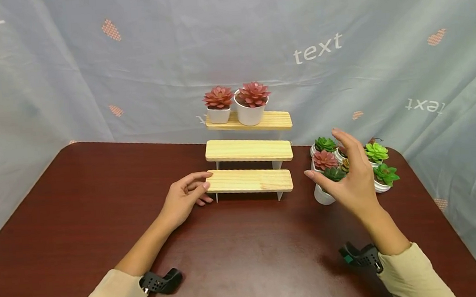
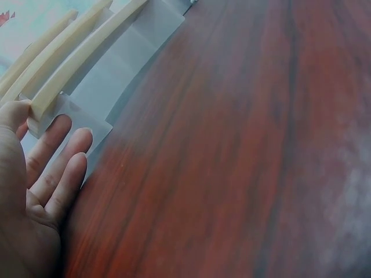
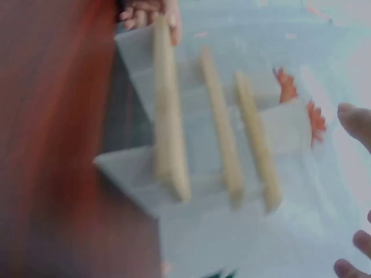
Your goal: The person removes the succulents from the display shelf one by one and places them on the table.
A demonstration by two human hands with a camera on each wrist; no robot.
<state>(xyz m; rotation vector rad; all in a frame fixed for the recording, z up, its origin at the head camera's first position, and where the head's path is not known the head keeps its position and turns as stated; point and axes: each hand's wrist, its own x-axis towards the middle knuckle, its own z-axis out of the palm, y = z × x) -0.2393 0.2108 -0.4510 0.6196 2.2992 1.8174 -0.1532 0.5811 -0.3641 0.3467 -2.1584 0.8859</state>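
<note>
My left hand (image 1: 184,195) grips the left end of the lowest board of a three-tier wooden display stand (image 1: 249,180). In the left wrist view its thumb and index finger are at the board's end (image 2: 40,113), and the other fingers (image 2: 72,174) extend beside the clear side support. On the top tier, toward its left, stand two red succulents in white pots, one square (image 1: 219,114) and one round (image 1: 252,114). My right hand (image 1: 353,181) is raised with thumb and fingers spread, holding nothing, in front of a group of potted succulents (image 1: 325,159).
Several green and red succulents in white pots cluster at the table's right, partly hidden by the right hand; a bright green one (image 1: 376,153) stands behind it. A grey patterned cloth (image 1: 169,41) hangs behind the dark red wooden table (image 1: 77,205).
</note>
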